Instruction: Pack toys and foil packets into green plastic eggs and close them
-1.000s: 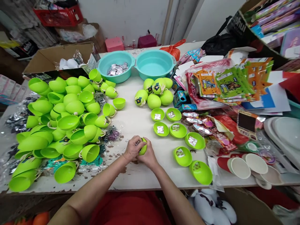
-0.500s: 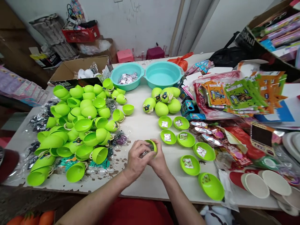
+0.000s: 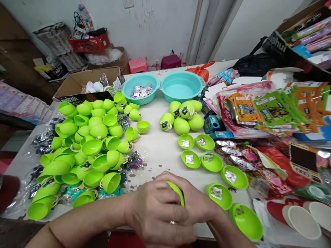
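My left hand (image 3: 157, 213) and my right hand (image 3: 200, 206) are clasped together around a lime-green plastic egg (image 3: 177, 191) at the near edge of the white table (image 3: 160, 148). Only a sliver of the egg shows between my fingers. To the left lies a big heap of empty green egg halves (image 3: 88, 144). To the right, several open green halves (image 3: 212, 162) each hold a small silver packet. Several closed green eggs (image 3: 182, 117) sit further back in the middle.
Two teal basins (image 3: 181, 84) stand at the back, the left one holding silver packets. A cardboard box (image 3: 85, 82) is at the back left. Colourful packets (image 3: 269, 106) crowd the right side, and white round lids (image 3: 300, 217) lie at the near right.
My hands with the egg have come closer to me and lower in view, and now cover the egg almost fully. The camera has tilted up a little.
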Tool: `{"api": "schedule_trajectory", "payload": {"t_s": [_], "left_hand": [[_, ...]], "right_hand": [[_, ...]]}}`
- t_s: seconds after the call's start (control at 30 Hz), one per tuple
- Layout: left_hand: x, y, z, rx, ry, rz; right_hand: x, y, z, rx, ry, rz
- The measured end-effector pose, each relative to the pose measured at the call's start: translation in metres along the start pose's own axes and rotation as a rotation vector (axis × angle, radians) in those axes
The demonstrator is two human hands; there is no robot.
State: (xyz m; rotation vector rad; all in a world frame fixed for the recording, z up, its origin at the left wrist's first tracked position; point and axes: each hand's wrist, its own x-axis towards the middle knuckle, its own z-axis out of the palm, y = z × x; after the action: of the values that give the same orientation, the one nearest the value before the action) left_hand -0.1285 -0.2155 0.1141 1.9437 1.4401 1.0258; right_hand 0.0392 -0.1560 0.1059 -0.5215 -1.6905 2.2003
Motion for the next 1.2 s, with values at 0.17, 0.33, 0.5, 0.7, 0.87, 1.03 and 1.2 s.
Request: {"api": "schedule_trajectory", "payload": {"t_s": [0.17,0.33,0.5,0.7,0.87,1.03,1.2], "left_hand": [[0.026,-0.012,-0.003,0.023,0.106,-0.025],[0.027,-0.012,0.006,-0.179,0.418,-0.1],[0.037,-0.006,0.003,-0.114,0.287,0.232],[0.053,-0.028,0.018,-0.029,-0.009,0.244],[0.071,-0.096,0.01,0.06,-0.303,0.04],[0.108,-0.186,-0.01,0.251,-0.012,-0.551],[0.073,-0.187,0.02,0.012,-0.129,-0.606]], "right_hand": [[0.029,0.016,0.006,-0.124,0.711,-0.063],[0.042,0.03,0.012,-0.004,0.688,0.024],[0.037,0.024,-0.002,0.145,0.35,-0.011],[0.039,0.044,-0.017,0.083,0.5,-0.039],[0.029,0.086,-0.035,0.172,0.919,0.093],[0.016,0.099,-0.031,0.328,0.978,0.148],[-0.006,0.096,-0.021,0.401,0.942,0.147]]}}
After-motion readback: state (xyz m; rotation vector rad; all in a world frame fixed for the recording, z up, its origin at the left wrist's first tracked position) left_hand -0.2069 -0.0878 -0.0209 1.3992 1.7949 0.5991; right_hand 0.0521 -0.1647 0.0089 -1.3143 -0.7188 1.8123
